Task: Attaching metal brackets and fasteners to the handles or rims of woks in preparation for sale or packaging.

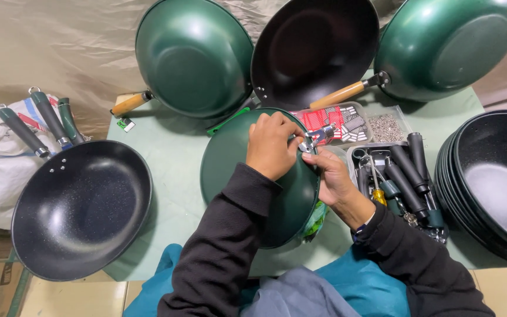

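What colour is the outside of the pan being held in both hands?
Dark green, seen in the head view: the pan shows its underside.

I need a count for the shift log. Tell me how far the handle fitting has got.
Done: three woks with wooden handles lean at the back. In hand: the left hand and right hand hold a metal bracket at the rim of a green wok. Left: a handleless black wok, a stack of black woks, loose dark handles in a tray.
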